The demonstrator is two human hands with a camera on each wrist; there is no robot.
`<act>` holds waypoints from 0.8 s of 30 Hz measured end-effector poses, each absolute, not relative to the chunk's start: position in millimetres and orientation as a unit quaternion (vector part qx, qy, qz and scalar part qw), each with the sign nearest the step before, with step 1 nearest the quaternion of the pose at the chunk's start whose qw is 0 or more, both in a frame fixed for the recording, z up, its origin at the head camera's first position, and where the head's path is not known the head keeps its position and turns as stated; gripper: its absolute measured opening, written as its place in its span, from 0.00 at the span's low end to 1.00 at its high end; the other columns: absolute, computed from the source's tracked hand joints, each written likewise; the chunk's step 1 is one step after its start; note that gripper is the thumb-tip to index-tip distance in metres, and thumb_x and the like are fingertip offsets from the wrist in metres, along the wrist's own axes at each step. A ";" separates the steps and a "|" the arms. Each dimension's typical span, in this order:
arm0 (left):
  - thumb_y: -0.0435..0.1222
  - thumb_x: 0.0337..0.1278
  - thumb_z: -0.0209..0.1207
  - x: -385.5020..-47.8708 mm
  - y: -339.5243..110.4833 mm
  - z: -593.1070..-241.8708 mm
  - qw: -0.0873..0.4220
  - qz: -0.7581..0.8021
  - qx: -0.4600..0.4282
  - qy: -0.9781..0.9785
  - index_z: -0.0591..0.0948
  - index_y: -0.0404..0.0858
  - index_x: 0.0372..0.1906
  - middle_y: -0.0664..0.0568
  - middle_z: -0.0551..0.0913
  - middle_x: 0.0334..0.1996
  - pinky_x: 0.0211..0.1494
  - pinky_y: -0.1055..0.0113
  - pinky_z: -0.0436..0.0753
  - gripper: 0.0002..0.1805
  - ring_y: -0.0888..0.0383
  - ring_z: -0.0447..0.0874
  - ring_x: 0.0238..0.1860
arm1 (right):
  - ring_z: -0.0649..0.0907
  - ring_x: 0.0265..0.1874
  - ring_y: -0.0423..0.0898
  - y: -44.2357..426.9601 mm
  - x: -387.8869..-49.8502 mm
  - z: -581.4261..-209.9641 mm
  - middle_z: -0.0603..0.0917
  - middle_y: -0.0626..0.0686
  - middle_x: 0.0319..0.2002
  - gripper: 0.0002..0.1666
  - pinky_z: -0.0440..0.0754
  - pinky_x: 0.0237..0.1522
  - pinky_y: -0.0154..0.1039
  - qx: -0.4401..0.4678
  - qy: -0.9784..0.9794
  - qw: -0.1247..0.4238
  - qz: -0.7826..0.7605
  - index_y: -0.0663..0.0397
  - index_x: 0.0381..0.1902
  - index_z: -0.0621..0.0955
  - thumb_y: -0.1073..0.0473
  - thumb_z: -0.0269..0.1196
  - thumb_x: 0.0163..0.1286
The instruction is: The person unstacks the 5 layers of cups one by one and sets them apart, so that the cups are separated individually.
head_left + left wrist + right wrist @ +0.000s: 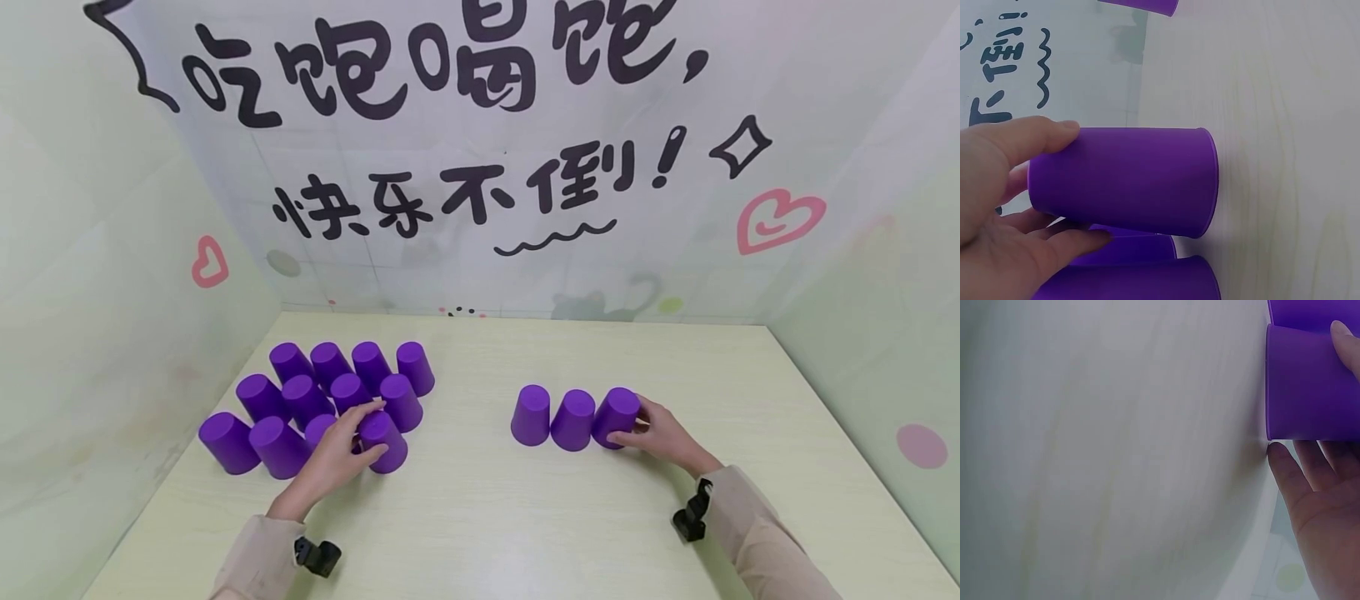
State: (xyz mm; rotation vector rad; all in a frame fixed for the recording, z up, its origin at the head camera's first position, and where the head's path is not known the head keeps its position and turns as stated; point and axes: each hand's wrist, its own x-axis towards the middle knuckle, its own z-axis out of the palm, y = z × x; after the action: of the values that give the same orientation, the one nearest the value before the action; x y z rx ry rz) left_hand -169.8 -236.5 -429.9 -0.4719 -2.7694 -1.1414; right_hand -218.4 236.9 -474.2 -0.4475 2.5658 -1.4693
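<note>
Near the front right corner of a group of upside-down purple cups, my left hand (336, 457) grips one purple cup (383, 443) between thumb and fingers. The left wrist view shows this cup (1125, 181) from the side, its wide rim at the table and other cups (1141, 278) close beside it. On the right, my right hand (663, 433) holds the rightmost cup (617, 417) of a row of three, thumb on the near side. In the right wrist view, the thumb lies on that cup (1310, 384) and the fingers stretch along its other side.
Two more upside-down cups, a left one (531, 415) and a middle one (573, 421), complete the row. Several cups stand in rows at the left, such as a back one (415, 368). The pale wooden table (480, 517) meets a printed cloth wall (465, 275) behind.
</note>
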 end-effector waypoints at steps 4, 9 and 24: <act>0.32 0.43 0.65 -168.5 -236.3 -425.5 0.065 -0.369 -0.165 -0.912 0.67 0.35 0.59 0.40 0.69 0.55 0.53 0.50 0.72 0.33 0.44 0.67 0.55 | 0.76 0.44 0.56 236.7 -218.5 -473.9 0.76 0.61 0.45 0.37 0.77 0.42 0.32 -0.152 0.854 0.075 -0.492 0.64 0.55 0.67 0.56 0.68 0.51; 0.34 0.43 0.65 -168.9 -235.6 -416.8 0.081 -0.369 -0.195 -0.905 0.67 0.36 0.58 0.44 0.70 0.55 0.55 0.51 0.70 0.33 0.46 0.67 0.55 | 0.76 0.45 0.56 236.4 -218.9 -473.6 0.76 0.61 0.46 0.37 0.77 0.42 0.31 -0.153 0.854 0.075 -0.492 0.64 0.56 0.67 0.56 0.68 0.51; 0.32 0.44 0.64 -198.3 -190.9 -385.4 0.136 -0.400 -0.280 -0.862 0.68 0.35 0.57 0.48 0.70 0.56 0.59 0.59 0.66 0.31 0.54 0.65 0.58 | 0.76 0.44 0.55 236.1 -218.2 -473.1 0.76 0.61 0.45 0.37 0.78 0.41 0.32 -0.151 0.855 0.076 -0.491 0.64 0.55 0.67 0.56 0.68 0.51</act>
State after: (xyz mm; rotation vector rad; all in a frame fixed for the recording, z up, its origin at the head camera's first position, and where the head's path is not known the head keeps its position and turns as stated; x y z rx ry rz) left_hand -198.3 -190.9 -385.4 -0.8115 -2.4955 -1.1578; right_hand -218.2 236.1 -473.1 -0.4513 2.5629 -1.4709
